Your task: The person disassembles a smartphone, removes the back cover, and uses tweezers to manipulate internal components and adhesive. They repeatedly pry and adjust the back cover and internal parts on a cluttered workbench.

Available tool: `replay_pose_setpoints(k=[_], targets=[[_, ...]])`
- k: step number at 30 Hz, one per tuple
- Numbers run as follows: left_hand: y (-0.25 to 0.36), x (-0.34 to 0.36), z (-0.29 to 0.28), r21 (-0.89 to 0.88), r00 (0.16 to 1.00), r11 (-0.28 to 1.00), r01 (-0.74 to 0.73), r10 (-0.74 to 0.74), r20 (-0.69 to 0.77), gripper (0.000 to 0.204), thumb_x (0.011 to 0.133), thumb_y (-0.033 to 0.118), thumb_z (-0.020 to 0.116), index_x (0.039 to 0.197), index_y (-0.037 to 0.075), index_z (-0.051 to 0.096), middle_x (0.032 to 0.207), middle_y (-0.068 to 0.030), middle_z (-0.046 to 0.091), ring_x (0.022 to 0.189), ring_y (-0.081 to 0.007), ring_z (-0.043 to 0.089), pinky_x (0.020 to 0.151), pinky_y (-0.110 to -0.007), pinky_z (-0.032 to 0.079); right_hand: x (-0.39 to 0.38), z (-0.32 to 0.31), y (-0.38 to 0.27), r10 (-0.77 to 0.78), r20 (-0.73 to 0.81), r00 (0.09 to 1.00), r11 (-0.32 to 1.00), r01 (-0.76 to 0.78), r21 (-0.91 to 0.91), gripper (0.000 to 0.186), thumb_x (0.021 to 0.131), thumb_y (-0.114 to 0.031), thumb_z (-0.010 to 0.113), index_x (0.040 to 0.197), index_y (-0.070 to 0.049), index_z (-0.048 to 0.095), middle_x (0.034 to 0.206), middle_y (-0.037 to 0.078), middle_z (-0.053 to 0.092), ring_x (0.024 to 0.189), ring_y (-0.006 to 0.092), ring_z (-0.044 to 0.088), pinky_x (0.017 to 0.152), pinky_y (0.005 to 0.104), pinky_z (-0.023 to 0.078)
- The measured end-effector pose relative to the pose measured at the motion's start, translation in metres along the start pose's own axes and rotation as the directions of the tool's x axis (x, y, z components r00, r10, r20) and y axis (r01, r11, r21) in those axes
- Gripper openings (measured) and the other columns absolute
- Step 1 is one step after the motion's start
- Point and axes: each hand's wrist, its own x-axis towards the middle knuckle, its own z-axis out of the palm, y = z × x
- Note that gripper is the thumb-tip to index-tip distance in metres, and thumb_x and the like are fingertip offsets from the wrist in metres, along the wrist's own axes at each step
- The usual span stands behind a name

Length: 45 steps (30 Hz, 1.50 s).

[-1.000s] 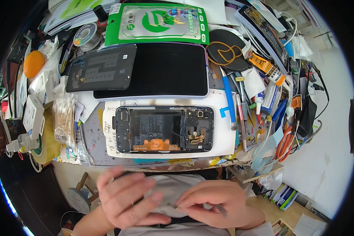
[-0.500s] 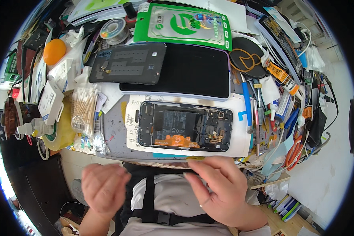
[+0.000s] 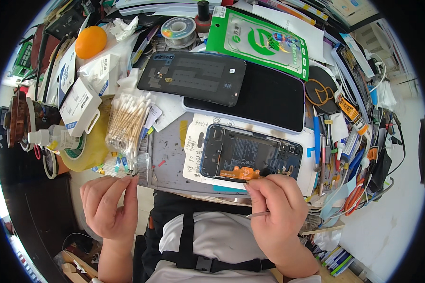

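My left hand [image 3: 109, 206] is closed in a pinch at the table's front edge, just below the bag of cotton swabs [image 3: 127, 123]. A tiny dark bit shows at its fingertips, too small to name. My right hand [image 3: 279, 212] is closed too, its fingertips at the lower edge of an opened phone [image 3: 250, 150]. A thin metal tool [image 3: 257, 214] sticks out from under its curled fingers. The phone lies on a white card [image 3: 192, 160] with handwriting; its battery and an orange flex part are exposed. My fingers hide part of its lower right edge.
Behind lie a detached black back cover [image 3: 193, 78], a dark-screened device [image 3: 269, 99] and a green packet [image 3: 259, 40]. Tools, glue tubes [image 3: 352, 115] and orange-handled pliers [image 3: 355, 198] crowd the right. A bottle [image 3: 56, 137], tape roll and boxes stand left.
Both hands have moved up: the right to the phone's lower edge, the left to the table edge by the swabs. The right thumb and forefinger have come together. The scene has shifted rightward in view.
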Motion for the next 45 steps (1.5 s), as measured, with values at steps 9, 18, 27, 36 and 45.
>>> replay_pose_setpoints(k=[9, 18, 27, 36, 45], targets=[[0.038, 0.023, 0.024, -0.315, 0.980, 0.935, -0.163, 0.191, 0.060, 0.042, 0.079, 0.021, 0.084, 0.115, 0.003, 0.072, 0.120, -0.0155, 0.071, 0.112, -0.0348, 0.068, 0.095, -0.046, 0.053, 0.003, 0.001, -0.001, -0.037, 0.018, 0.999, 0.999, 0.037, -0.008, 0.026, 0.078, 0.004, 0.079, 0.099, -0.004, 0.065, 0.093, 0.008, 0.063, 0.078, 0.0269, 0.066, 0.063, 0.0360, 0.053], [0.072, 0.033, 0.066, -0.423, 0.967, 0.893, -0.154, 0.224, 0.120, 0.048, 0.082, 0.022, 0.080, 0.127, 0.007, 0.070, 0.124, -0.0087, 0.071, 0.118, -0.0267, 0.066, 0.108, -0.049, 0.045, 0.006, -0.012, 0.001, -0.009, -0.040, 0.999, 0.993, 0.014, 0.120, 0.020, 0.084, 0.002, 0.080, 0.101, -0.003, 0.071, 0.099, 0.010, 0.066, 0.078, 0.0252, 0.069, 0.063, 0.0341, 0.055], [0.065, 0.025, 0.065, -0.376, 0.963, 0.908, -0.185, 0.243, 0.115, 0.049, 0.086, 0.031, 0.081, 0.125, 0.005, 0.066, 0.126, -0.0120, 0.073, 0.122, -0.0307, 0.065, 0.111, -0.052, 0.042, 0.000, -0.003, 0.005, -0.066, -0.035, 0.997, 0.997, 0.067, 0.024, 0.030, 0.072, -0.003, 0.084, 0.100, -0.006, 0.075, 0.093, 0.005, 0.065, 0.075, 0.0208, 0.065, 0.060, 0.0318, 0.052], [0.064, 0.018, 0.070, -0.355, 0.963, 0.908, -0.222, 0.262, 0.069, 0.034, 0.086, 0.035, 0.080, 0.101, 0.009, 0.063, 0.125, -0.0123, 0.074, 0.123, -0.0288, 0.066, 0.113, -0.053, 0.041, 0.001, 0.002, 0.004, -0.031, -0.006, 1.000, 0.999, 0.031, -0.037, 0.027, 0.074, 0.000, 0.082, 0.097, -0.005, 0.069, 0.093, 0.006, 0.064, 0.079, 0.0247, 0.066, 0.063, 0.0345, 0.053], [0.067, 0.016, 0.073, -0.320, 0.966, 0.919, -0.229, 0.254, 0.040, 0.032, 0.088, 0.034, 0.078, 0.103, 0.008, 0.064, 0.124, -0.0123, 0.074, 0.124, -0.0289, 0.065, 0.114, -0.055, 0.040, 0.001, 0.005, 0.000, -0.004, -0.023, 1.000, 0.997, 0.006, 0.072, 0.028, 0.081, 0.002, 0.079, 0.102, -0.004, 0.061, 0.096, 0.009, 0.067, 0.080, 0.0268, 0.068, 0.063, 0.0353, 0.055]])
